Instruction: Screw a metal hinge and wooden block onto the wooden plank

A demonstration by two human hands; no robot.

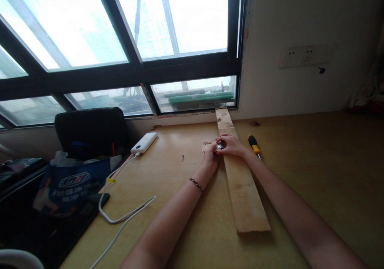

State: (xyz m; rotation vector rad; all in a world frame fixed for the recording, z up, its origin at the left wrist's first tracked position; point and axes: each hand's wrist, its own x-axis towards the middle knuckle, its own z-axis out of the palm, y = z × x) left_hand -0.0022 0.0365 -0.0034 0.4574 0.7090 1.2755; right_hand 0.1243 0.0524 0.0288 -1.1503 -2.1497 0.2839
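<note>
My left hand [212, 154] and my right hand [230, 144] meet over a long wooden board [244, 189]. Both have their fingers closed around a small shiny metal plate [221, 145] with holes, perhaps a hinge; fingers cover part of it. A short piece of wood [207, 144] pokes out to the left, beside my left fingers. To the right of the board lies a screwdriver [254, 144] with a black and yellow handle. One screw [183, 158] rests on the table, left of my hands.
The wooden table [315, 181] reaches to the wall and window. A white power bank [144, 142] sits near its left edge, with a white cable [132, 213] trailing from it. Beyond that edge stand a black chair [91, 129] and a blue bag [70, 185].
</note>
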